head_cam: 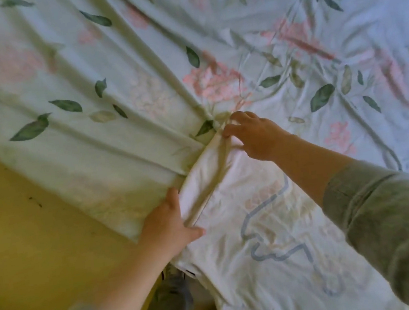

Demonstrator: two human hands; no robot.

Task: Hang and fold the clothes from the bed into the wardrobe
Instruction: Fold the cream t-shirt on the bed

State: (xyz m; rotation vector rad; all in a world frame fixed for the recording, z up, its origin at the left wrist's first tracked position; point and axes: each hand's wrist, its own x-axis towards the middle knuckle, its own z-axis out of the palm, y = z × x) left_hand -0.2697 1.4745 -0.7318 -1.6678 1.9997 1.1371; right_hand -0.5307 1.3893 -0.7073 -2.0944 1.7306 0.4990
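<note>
- A white T-shirt (pixel 272 224) lies spread flat on the bed, its near end at the bed's edge just in front of the person.
- A looping blue line design (pixel 267 202) runs across the shirt's upper face.
- The shirt's left side is turned inward in 1 long folded strip (pixel 201 181), which runs diagonally between the 2 hands.
- The left hand (pixel 168 227) grips the near end of that strip: the thumb lies on top of the cloth and the fingers are tucked under the fold, out of sight.
- The right hand (pixel 255 135) reaches to the far end of the strip, its curled fingertips pinching the fabric at the corner.
- Both hands are well apart, 1 at each end of the fold.
- Beneath the shirt a pale floral bedsheet (pixel 110 76), printed with pink flowers and green leaves, covers the bed and gathers in long creases that meet near the right hand.
- Both arms wear grey sleeves (pixel 389 221) pushed up the forearms.
- A yellowish floor (pixel 26 230) shows on the left, and the person's grey trousers (pixel 171 305) stand against the bed's edge.
</note>
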